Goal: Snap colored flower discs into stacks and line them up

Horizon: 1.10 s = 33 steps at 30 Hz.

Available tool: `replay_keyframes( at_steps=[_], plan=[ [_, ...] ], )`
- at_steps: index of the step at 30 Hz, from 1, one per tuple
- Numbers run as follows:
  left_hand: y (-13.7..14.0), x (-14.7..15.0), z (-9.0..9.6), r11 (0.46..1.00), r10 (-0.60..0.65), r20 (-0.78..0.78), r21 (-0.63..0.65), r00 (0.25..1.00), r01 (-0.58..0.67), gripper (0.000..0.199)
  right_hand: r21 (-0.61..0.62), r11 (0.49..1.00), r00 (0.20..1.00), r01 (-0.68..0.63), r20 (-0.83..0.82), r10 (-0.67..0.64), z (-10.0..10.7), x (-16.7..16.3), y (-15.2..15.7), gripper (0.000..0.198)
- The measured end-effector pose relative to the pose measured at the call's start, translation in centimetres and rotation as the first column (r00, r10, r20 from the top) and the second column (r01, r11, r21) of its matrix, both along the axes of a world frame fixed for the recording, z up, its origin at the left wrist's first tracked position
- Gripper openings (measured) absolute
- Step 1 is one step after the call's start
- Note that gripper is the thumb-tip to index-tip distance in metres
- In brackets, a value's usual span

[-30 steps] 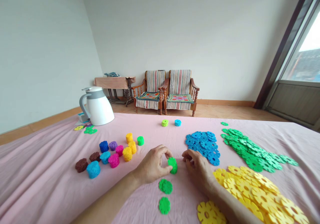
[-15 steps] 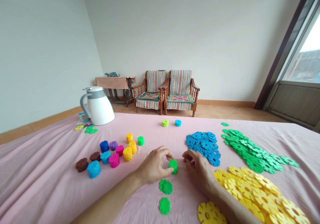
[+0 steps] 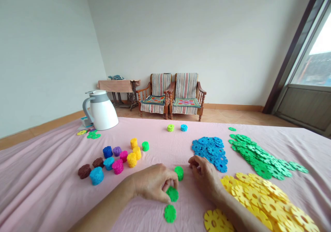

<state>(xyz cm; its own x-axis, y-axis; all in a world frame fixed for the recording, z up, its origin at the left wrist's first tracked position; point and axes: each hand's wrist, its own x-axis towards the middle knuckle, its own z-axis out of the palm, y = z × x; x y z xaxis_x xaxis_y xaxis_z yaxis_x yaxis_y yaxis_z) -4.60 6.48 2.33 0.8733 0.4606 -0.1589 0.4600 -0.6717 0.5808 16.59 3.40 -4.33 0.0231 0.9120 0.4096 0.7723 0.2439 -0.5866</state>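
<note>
My left hand [image 3: 156, 183] is over the near middle of the cloth, thumb and fingertips curved round the edges of a flat green notched disc [image 3: 172, 194]. Part of that disc is hidden by the fingers. Just beyond the fingertips stands a short green stack of discs [image 3: 179, 173]. Nearer to me lies another single green disc [image 3: 170, 213]. My right hand [image 3: 204, 173] rests on the cloth to the right of the stack, fingers loosely bent and apart, with nothing visible in them. It is close to a blue disc pile [image 3: 210, 151].
Yellow discs [image 3: 269, 201] and a green disc pile [image 3: 253, 154] spread to the right. Several coloured stacks [image 3: 118, 166] stand at left. A white jug [image 3: 104, 113] is on the pink cloth [image 3: 144, 211]. Two small stacks [image 3: 170, 128] sit near the far edge, before two armchairs [image 3: 186, 87].
My left hand has left the green stack and moved down towards me, onto the flat green disc. The stack stays standing. My right hand has hardly moved.
</note>
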Motion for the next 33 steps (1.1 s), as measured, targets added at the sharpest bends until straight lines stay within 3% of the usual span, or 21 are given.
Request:
replay_keyframes(
  at_steps=[4, 8, 11, 15, 18, 21, 33],
  plan=[
    [-0.2, 0.4, -0.3, 0.998, -0.001, -0.017, 0.066, 1.0, 0.002, 0.027, 0.006, 1.0, 1.0, 0.002, -0.015, -0.002, 0.0, 0.0, 0.0, 0.022],
    [-0.4, 0.5, -0.1, 0.999, 0.001, -0.009, 0.053, 1.0, -0.001, 0.03, 0.008, 1.0, 1.0, 0.005, -0.014, -0.005, 0.0, 0.0, 0.1, 0.022],
    [-0.4, 0.5, 0.6, 0.998, 0.017, 0.063, 0.063, 0.998, -0.021, 0.032, 0.002, 1.0, 1.0, 0.007, -0.014, -0.007, 0.0, 0.0, 0.1, 0.022],
    [0.1, 0.7, 1.2, 0.97, 0.124, 0.228, 0.178, 0.966, -0.166, 0.027, -0.004, 1.0, 1.0, 0.005, -0.005, -0.005, 0.1, -0.1, 0.0, 0.022],
    [0.4, 1.1, 0.7, 0.938, 0.235, 0.303, 0.179, 0.924, -0.297, 0.023, -0.003, 1.0, 1.0, 0.004, -0.013, -0.004, 0.1, -0.1, -0.1, 0.022],
    [0.5, 1.5, -0.2, 0.924, 0.277, 0.343, 0.162, 0.898, -0.347, 0.023, 0.0, 1.0, 1.0, 0.005, -0.021, -0.005, 0.1, 0.0, 0.0, 0.022],
    [0.5, 2.1, -1.1, 0.934, 0.264, 0.33, 0.146, 0.906, -0.325, 0.028, 0.008, 1.0, 1.0, 0.003, -0.031, -0.003, 0.0, 0.0, 0.0, 0.023]
  ],
)
